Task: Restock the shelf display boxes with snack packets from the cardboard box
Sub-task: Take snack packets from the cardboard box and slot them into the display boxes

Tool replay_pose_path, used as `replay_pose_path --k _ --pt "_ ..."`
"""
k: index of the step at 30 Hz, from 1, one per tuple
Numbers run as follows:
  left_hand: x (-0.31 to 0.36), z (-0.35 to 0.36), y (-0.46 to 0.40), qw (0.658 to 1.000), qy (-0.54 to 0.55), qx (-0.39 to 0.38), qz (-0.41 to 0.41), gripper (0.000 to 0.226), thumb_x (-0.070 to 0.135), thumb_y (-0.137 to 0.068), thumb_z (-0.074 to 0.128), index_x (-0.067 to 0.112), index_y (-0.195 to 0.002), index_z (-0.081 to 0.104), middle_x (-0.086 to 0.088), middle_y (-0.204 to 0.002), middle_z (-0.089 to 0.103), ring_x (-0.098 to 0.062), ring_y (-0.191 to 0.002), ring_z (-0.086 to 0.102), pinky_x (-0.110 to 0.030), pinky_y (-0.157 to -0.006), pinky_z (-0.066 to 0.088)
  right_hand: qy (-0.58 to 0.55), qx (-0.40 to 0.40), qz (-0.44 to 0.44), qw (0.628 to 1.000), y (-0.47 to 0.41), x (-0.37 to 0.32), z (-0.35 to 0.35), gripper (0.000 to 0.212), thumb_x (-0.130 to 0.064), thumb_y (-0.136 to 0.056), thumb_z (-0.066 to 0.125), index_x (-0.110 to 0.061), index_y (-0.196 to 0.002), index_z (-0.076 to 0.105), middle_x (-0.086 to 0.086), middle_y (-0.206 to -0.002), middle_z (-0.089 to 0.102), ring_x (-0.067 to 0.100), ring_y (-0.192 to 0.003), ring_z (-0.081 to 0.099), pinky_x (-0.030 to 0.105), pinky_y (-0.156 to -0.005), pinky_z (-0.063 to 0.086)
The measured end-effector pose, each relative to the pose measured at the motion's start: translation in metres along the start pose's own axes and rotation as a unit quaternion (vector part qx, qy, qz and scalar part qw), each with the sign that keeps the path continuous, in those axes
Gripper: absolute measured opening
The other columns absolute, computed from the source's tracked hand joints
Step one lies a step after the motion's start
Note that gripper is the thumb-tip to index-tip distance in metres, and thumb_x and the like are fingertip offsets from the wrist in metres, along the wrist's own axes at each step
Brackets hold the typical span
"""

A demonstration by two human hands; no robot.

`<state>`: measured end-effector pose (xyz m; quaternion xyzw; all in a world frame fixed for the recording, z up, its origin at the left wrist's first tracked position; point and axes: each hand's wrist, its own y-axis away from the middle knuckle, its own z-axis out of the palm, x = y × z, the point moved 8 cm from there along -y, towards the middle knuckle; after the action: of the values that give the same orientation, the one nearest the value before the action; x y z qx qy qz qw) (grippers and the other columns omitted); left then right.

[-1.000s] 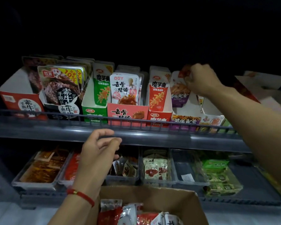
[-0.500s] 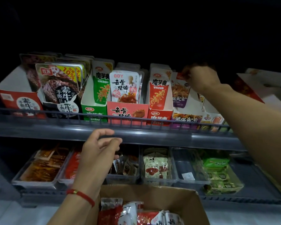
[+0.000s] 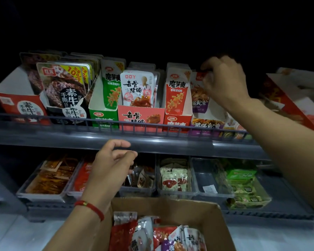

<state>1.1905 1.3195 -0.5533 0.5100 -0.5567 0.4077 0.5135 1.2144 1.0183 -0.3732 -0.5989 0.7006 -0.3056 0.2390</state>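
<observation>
Purple-fronted snack packet [image 3: 198,91], upright, blurred top edge

Purple display box [image 3: 206,126]: standing at the right of the upper shelf row, holding upright purple snack packets [image 3: 198,98], their tops partly hidden. Red display box [image 3: 177,122] just beside it on the left, carrying red packets [image 3: 177,91] standing upright. Cardboard box [image 3: 198,211]: brown, sitting open below the shelves, holding mixed red, white and purple packets [image 3: 152,236] lying jumbled.

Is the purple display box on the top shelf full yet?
Not full. The purple display box shows bare white inner wall in front of its packets, where the right hand is working.
</observation>
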Motion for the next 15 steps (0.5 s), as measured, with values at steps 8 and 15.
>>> replay_pose_path --k 8,15 --pt "-0.04 0.053 0.019 0.947 -0.279 -0.156 0.033 0.014 0.016 -0.091 0.067 0.025 -0.1 0.064 0.009 -0.095 0.066 -0.01 -0.094 0.064 -0.035 -0.09 0.055 -0.214 -0.143 -0.08 0.963 0.147 -0.08 -0.011 0.014 -0.02 -0.088 0.059 -0.023 -0.101 0.065 -0.008 -0.093 0.062 0.012 -0.079 0.058 0.038 -0.071 0.056" --pt "-0.142 0.082 0.038 0.813 -0.506 -0.288 -0.024 0.03 0.023 -0.095 0.061 0.029 -0.124 0.059 0.005 -0.125 0.062 -0.017 -0.108 0.061 -0.031 -0.092 0.053 -0.141 -0.466 -0.105 0.867 0.293 -0.09 0.075 0.007 -0.027 -0.096 0.052 -0.024 -0.096 0.058 -0.007 -0.086 0.061 0.014 -0.073 0.062 0.019 -0.055 0.039"
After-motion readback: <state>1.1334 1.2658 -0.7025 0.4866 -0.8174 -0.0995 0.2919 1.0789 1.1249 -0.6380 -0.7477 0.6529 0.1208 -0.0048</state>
